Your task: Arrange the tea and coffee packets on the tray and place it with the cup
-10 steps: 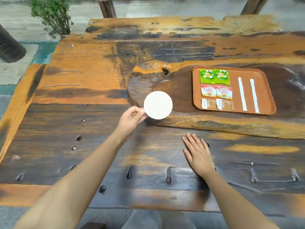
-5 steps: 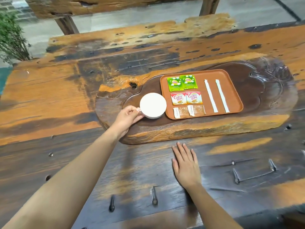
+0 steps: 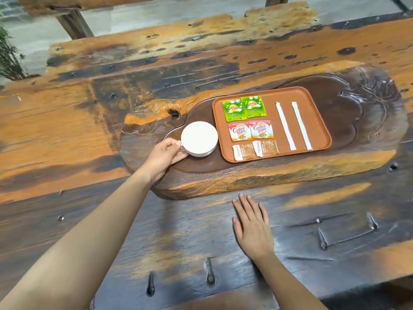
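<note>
A white cup stands on the dark carved wooden slab, just left of the brown tray. My left hand grips the cup's handle. On the tray lie two green tea packets, two Coffee mate packets, two brown sachets and two white sticks, laid in neat rows. My right hand rests flat on the table in front of the slab, fingers together, holding nothing.
The slab sits on a large rough orange-and-black wooden table with metal staples near the front edge. A green plant stands at the far left. A wooden bench stands beyond the table.
My left hand has carried the cup from the slab's front left corner onto the slab beside the tray. The view shifted left. My right hand stayed flat on the table.
</note>
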A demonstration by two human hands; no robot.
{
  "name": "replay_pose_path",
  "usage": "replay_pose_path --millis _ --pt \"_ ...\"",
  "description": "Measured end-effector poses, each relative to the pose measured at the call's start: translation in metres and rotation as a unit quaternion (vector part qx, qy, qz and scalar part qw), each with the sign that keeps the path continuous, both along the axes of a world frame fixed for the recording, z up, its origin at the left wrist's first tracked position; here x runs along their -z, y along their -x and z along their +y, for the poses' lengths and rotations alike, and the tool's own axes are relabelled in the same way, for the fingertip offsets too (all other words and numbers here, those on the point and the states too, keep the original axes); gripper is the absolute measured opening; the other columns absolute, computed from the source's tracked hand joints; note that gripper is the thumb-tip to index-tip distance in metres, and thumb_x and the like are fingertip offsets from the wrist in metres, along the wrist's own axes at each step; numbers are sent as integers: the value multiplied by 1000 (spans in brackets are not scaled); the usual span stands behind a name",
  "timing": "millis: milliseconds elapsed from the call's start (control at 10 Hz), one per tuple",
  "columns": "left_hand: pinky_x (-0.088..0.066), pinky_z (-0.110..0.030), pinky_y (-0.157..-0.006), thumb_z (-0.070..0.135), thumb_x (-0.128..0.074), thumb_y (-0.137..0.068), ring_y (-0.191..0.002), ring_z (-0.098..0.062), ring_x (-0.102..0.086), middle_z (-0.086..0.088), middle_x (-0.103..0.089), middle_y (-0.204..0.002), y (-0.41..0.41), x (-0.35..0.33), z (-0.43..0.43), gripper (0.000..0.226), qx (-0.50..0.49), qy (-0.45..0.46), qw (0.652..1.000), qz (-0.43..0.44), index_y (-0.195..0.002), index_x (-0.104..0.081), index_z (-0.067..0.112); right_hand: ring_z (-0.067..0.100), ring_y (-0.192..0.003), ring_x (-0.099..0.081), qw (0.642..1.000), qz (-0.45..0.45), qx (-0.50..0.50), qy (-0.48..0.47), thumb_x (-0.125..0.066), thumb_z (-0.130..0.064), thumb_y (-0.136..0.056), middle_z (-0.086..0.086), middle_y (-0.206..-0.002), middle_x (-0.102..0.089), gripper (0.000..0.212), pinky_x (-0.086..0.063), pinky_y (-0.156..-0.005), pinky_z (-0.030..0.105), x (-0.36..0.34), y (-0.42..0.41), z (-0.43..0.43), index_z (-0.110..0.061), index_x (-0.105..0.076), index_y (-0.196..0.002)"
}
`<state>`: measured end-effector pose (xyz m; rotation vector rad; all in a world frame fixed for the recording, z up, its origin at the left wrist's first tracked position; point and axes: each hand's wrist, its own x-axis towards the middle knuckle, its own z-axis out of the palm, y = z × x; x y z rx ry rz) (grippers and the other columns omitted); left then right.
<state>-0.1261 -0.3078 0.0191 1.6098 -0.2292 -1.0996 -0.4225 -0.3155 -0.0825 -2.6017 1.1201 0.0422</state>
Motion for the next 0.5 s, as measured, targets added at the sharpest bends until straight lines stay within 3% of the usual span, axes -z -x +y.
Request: replay_pose_path --millis 100,300,400,500 --pt "-54 -11 -77 15 -46 -94 -86 -6 -63 -2 -64 -91 -3 0 2 17 24 -26 998 -57 -83 -58 9 14 -139 -29 1000 -6 3 -2 -33 -37 -93 -4 -150 -36 48 -19 -113 40 0 0 1 -26 -38 -140" --pt "-52 -8 -77 17 -50 -92 -86 -6 -58 3 -62 -90 -3 -2 5 19 21 -53 993 -105 -98 -63 3 15 -139 -30 1000 1 2 5 -34 -36 -92 -3 -150 -37 49 -20 -113 41 0 0 0 -25 -39 -139" --pt "-53 -14 -82 16 -52 -92 -96 -11 -60 -1 -62 -100 -1 -3 7 25 3 -38 995 -90 -112 -60 3 16 -139 -30 1000 -4 -2 11 -33 -36 -92 -3 -150 -37 48 -18 -113 41 -2 -1 1 -26 -39 -139" --pt "-52 -27 -91 18 -56 -89 -98 -20 -63 -1 -65 -96 3 -8 20 31 -11 -50 991 -128 -118 -57 6 16 -139 -31 1000 -15 3 12 -33 -36 -92 -3 -149 -38 48 -16 -114 40 -4 -2 0 -25 -39 -139"
